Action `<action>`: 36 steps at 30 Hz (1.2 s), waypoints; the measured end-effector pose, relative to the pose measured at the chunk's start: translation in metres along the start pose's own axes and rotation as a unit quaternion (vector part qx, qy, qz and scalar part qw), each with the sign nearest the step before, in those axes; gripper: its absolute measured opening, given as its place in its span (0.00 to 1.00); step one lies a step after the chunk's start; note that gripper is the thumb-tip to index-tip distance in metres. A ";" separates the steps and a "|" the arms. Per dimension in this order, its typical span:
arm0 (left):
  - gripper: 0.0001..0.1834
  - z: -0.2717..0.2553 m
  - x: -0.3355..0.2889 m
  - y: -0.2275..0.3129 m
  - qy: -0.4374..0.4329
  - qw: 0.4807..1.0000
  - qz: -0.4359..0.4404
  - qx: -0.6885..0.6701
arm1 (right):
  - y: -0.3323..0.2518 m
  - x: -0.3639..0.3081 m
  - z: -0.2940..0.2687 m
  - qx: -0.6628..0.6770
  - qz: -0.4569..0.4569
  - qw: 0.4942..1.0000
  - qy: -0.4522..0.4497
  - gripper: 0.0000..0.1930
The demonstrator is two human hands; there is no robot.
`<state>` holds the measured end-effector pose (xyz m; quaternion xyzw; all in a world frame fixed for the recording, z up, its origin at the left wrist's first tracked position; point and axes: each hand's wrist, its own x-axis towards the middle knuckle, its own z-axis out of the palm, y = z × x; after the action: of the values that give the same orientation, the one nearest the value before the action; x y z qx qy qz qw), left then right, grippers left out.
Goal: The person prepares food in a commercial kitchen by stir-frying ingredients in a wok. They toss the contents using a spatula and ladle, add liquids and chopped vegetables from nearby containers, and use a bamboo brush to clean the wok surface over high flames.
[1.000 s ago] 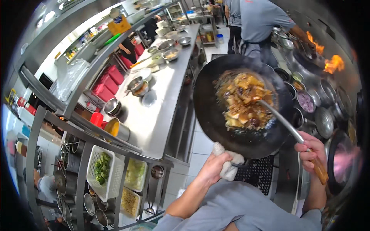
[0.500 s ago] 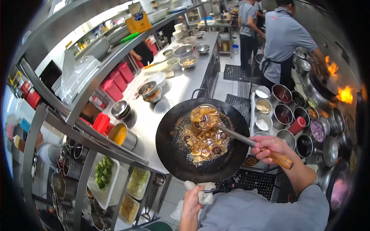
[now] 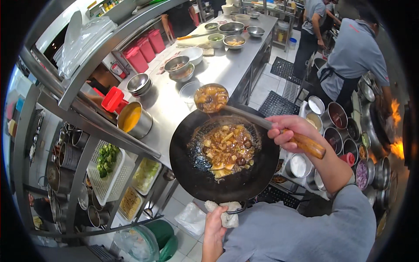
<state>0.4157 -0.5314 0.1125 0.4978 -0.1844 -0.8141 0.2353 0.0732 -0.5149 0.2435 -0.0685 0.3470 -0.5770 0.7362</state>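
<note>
My right hand (image 3: 290,131) is closed round the wooden handle of a long metal ladle (image 3: 248,115). Brown saucy food with mushroom pieces fills the ladle's bowl, which hangs over the far rim of a black wok (image 3: 185,172). More of the glossy food (image 3: 229,146), with pale chunks and dark mushrooms, lies in the middle of the wok. At the wok's near side, my left hand (image 3: 214,223) grips its loop handle through a folded whitish cloth (image 3: 230,217). Just beyond the ladle, a clear round container (image 3: 188,92) stands on the steel counter.
Along the steel counter (image 3: 166,115) stand several metal bowls and a pot of orange liquid (image 3: 135,120). White baskets with broccoli (image 3: 108,159) and other vegetables sit at lower left. Seasoning pots (image 3: 299,166) line the right. Co-workers (image 3: 355,52) stand near burner flames (image 3: 396,148).
The loaded ladle has risen from over the wok's middle to its far left rim. My view has turned rightward, and my left hand still grips the wok's handle through the cloth.
</note>
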 end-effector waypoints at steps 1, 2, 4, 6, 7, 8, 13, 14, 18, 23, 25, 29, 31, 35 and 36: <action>0.15 0.003 -0.003 -0.001 0.009 1.000 -0.002 0.003 | -0.007 0.011 0.000 -0.002 0.005 1.000 -0.002 0.14; 0.15 0.004 -0.004 -0.002 0.018 1.000 -0.003 0.005 | -0.013 0.024 -0.002 -0.012 0.001 1.000 -0.005 0.11; 0.16 -0.001 -0.003 -0.007 0.018 1.000 -0.018 -0.011 | -0.024 0.048 0.003 -0.022 -0.004 0.999 -0.027 0.04; 0.17 -0.006 -0.004 -0.013 0.018 0.999 -0.034 -0.027 | -0.030 0.075 0.006 -0.053 -0.017 0.998 -0.020 0.05; 0.17 -0.006 -0.004 -0.015 0.014 0.999 -0.029 -0.022 | -0.033 0.088 0.005 -0.082 -0.036 0.996 -0.010 0.06; 0.17 -0.006 -0.004 -0.017 0.010 1.000 -0.023 -0.018 | -0.035 0.101 0.002 -0.116 -0.034 0.993 0.000 0.06; 0.17 0.011 -0.017 -0.008 0.026 0.999 -0.045 -0.009 | -0.027 0.152 -0.013 -0.245 -0.051 0.966 0.060 0.15; 0.17 0.012 -0.017 -0.008 0.030 0.998 -0.049 -0.007 | -0.023 0.159 -0.019 -0.301 -0.065 0.949 0.063 0.15; 0.19 0.018 -0.022 -0.004 0.041 0.998 -0.047 0.002 | -0.012 0.178 -0.036 -0.459 -0.087 0.881 0.080 0.24; 0.18 0.015 -0.020 -0.004 0.049 0.997 -0.064 -0.013 | 0.011 0.178 -0.074 -0.738 -0.304 0.588 0.127 0.34; 0.18 0.017 -0.022 -0.002 0.059 0.997 -0.058 -0.013 | 0.019 0.161 -0.054 -0.729 -0.213 0.629 0.165 0.34; 0.18 0.021 -0.021 0.005 0.063 0.997 -0.051 0.009 | 0.021 0.144 -0.062 -0.750 -0.236 0.594 0.172 0.32; 0.19 0.019 -0.018 0.005 0.057 0.998 -0.037 0.009 | 0.022 0.132 -0.056 -0.740 -0.247 0.602 0.170 0.32; 0.20 0.006 -0.006 0.014 0.034 0.999 -0.014 0.013 | 0.029 0.088 -0.056 -0.617 -0.229 0.731 0.178 0.33; 0.19 0.008 -0.007 0.021 0.049 0.999 -0.013 0.018 | 0.029 0.064 -0.045 -0.551 -0.186 0.795 0.173 0.32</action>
<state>0.4152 -0.5441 0.1320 0.5438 -0.1809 -0.7883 0.2239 0.0760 -0.5492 0.1680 -0.4248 0.7084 -0.4161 0.3801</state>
